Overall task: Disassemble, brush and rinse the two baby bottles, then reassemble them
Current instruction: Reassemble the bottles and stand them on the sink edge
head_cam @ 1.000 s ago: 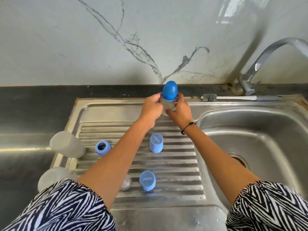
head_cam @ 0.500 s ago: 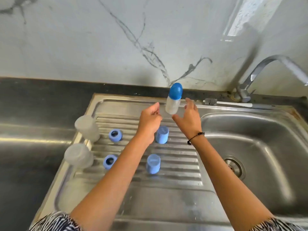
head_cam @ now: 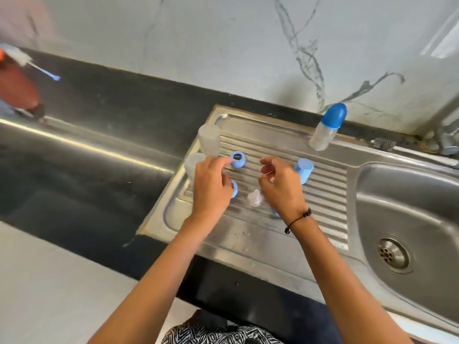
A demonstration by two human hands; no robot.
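assembled bottle [head_cam: 325,129] behind drainboard [head_cam: 323,194], basin [head_cam: 409,219] right of it

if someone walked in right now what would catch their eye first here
Probably the capped bottle with its bright blue top, standing at the back of the draining board near the wall. Next, the left hand and right hand hovering over scattered blue rings and a clear teat.

Single head view, steeply downward, near sink drainboard [head_cam: 323,194], somewhat blurred
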